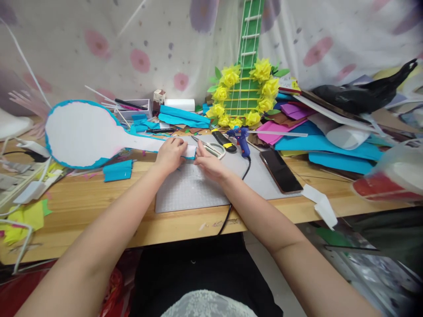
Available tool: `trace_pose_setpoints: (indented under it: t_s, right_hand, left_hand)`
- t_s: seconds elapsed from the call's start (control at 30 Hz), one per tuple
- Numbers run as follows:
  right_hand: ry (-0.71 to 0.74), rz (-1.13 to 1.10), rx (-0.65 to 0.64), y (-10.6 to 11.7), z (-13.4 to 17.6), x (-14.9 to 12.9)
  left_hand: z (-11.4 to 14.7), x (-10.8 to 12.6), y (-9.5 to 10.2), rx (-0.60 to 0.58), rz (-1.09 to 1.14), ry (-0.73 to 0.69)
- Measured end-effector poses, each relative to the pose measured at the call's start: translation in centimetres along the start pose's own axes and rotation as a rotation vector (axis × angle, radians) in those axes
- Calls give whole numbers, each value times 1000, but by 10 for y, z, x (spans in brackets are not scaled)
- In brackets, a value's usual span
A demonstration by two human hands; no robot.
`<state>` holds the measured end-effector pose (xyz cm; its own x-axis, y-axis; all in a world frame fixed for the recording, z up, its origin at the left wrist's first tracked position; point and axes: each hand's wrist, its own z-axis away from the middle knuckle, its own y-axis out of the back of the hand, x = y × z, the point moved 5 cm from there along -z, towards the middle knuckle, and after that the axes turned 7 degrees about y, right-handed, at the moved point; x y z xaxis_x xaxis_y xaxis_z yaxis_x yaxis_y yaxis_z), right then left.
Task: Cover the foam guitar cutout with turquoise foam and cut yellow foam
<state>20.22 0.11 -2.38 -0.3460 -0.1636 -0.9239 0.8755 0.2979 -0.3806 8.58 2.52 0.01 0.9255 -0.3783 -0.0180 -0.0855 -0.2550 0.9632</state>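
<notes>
Board, white and paddle-shaped (84, 132), lies on left of wooden table (76, 207), neck end over grey cutting mat (188, 189). Blue paper edging (101, 162) already rings rounded body; blue-edged neck end seems part in hand. Left hand (170, 155) grips neck; right hand (210, 164) touches tip, pinching or not, cannot tell. Anything left beneath fingers hidden.

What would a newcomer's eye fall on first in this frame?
Probably the green, guitar-shaped piece edged with yellow flowers, upright at the back before the curtain. Next, the large white paddle shape with blue edging, at left, its narrow handle reaching the left hand and right hand at centre.
</notes>
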Motion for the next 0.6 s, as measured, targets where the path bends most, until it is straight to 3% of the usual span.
trace_pose_setpoints:
  t_s: [0.33, 0.6]
  right_hand:
    - [-8, -129, -66, 7, 2, -7]
    - [-7, -70, -97, 10, 0, -5]
  left_hand:
    - [1, -6, 4, 17, 6, 25]
    - [1, -4, 4, 52, 4, 26]
